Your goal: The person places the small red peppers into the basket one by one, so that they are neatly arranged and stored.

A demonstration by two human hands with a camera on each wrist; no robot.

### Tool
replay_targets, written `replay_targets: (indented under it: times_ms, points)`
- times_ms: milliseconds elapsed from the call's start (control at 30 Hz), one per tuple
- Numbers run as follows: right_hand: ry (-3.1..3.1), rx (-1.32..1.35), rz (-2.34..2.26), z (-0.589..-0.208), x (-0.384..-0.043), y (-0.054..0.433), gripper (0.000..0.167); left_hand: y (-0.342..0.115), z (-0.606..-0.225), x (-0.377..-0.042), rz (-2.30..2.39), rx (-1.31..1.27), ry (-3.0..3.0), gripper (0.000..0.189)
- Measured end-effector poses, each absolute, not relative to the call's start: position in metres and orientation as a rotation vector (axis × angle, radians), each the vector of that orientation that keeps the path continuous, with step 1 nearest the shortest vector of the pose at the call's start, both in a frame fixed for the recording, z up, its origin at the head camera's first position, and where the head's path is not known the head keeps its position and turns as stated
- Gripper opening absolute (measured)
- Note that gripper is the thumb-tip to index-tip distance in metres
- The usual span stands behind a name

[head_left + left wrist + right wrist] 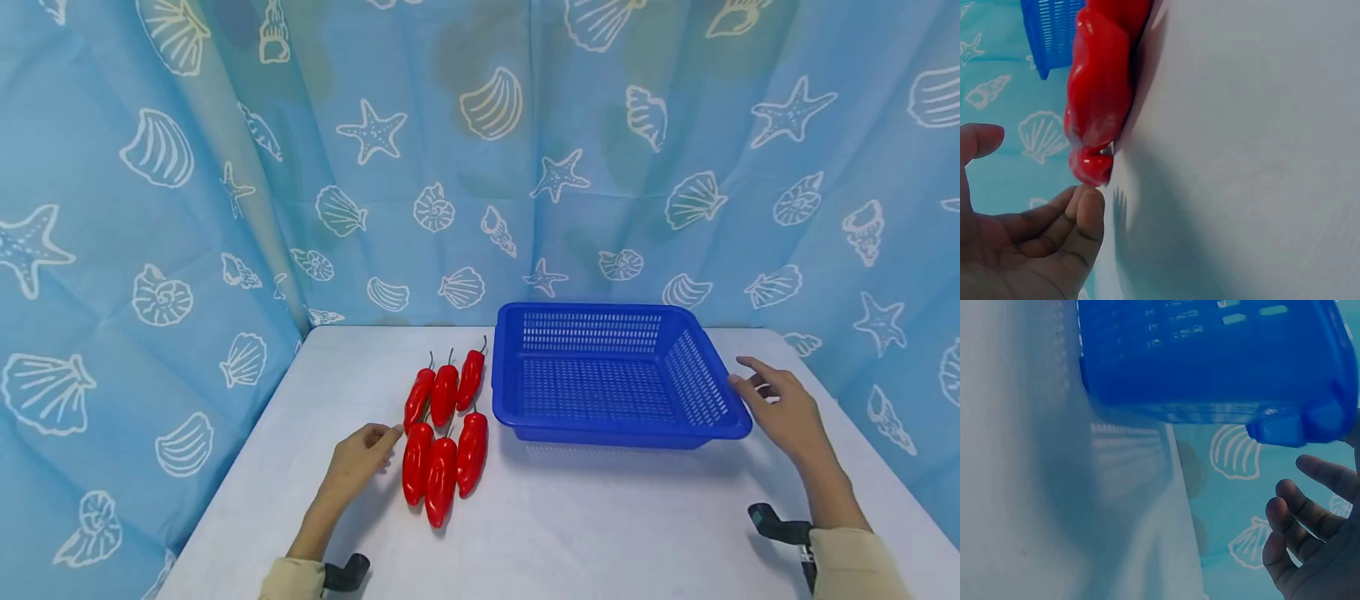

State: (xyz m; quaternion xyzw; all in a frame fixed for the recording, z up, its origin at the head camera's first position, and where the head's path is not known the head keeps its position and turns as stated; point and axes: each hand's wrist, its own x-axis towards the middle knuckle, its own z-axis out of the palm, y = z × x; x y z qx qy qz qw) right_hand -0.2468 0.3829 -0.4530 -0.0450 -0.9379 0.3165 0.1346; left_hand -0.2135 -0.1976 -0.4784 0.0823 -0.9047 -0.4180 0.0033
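Several glossy red chili peppers (441, 482) with thin dark stems lie in two rows left of the middle of the table. My left hand (361, 458) hovers beside their left edge, thumb and fingers apart with nothing between them. In the left wrist view its fingertips come right up to the end of the nearest red pepper (1100, 81). A blue plastic basket (600, 435) with slotted walls holds nothing. At its right rim is my right hand (787, 414), thumb close to the edge. The right wrist view shows its loosely bent fingers (1304, 509) below the basket's corner, gripping nothing.
A white-covered table (600, 525) carries everything. Blue curtains (427, 125) printed with shells and starfish hang behind it and along both sides. A dark wrist-worn device (347, 573) sits at the left sleeve, another dark device (780, 527) at the right.
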Motion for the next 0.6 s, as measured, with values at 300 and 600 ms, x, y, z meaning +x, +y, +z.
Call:
replay_targets:
  times_ms: [300,600]
  points:
    - [-2.636,-0.198,1.051,-0.466,-0.252,0.377,0.058,-0.193,-0.485,-0.211,-1.3,0.258,-2.866,0.048]
    - [-2.603,-0.195,1.171,-0.469,-0.257,0.375,0.058,-0.189,-0.49,-0.207,-1.259,0.28,-2.875,0.044]
